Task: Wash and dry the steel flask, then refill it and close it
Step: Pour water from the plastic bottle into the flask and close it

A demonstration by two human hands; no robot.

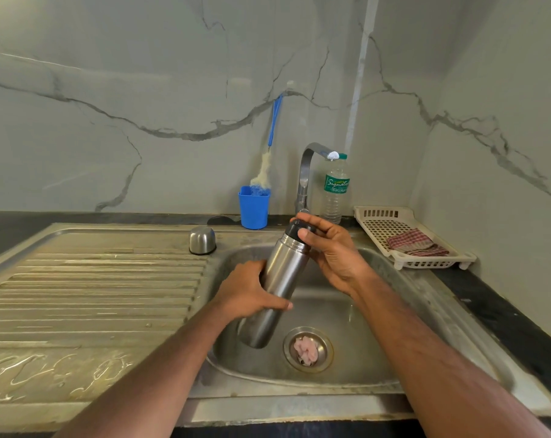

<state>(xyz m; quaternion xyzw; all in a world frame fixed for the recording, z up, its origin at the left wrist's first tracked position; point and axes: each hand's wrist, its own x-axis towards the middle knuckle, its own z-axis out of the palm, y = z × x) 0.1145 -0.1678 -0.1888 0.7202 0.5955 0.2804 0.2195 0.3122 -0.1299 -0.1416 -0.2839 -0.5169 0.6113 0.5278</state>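
Fingers of the left hand (247, 294) wrap the flask (275, 287) about its middle, thumb lying across the near side of the steel body. Fingers of the right hand (332, 248) close round the black stopper (298, 229) at the flask's top, thumb pressed on its near edge.

So held, the flask hangs tilted above the sink (375, 314), its top leaning away toward the tap (309, 172) and its base low over the bowl, just left of the drain (308, 349). The base does not seem to touch the bowl, though I cannot tell for sure. Something pale pink lies in the drain strainer.

Left of the sink, on the ribbed drainboard (87, 286), the steel cap (202, 240) stands mouth down, apart from the flask. Behind the sink, left of the tap, a blue cup (253, 208) holds a bottle brush (269, 153) whose blue handle leans on the marble wall. Right of the tap stands a clear plastic bottle (335, 192) with a green label. Right of the sink, on the dark counter, a cream tray (378, 226) holds a folded red checked cloth (416, 243).

No water can be seen running from the tap.
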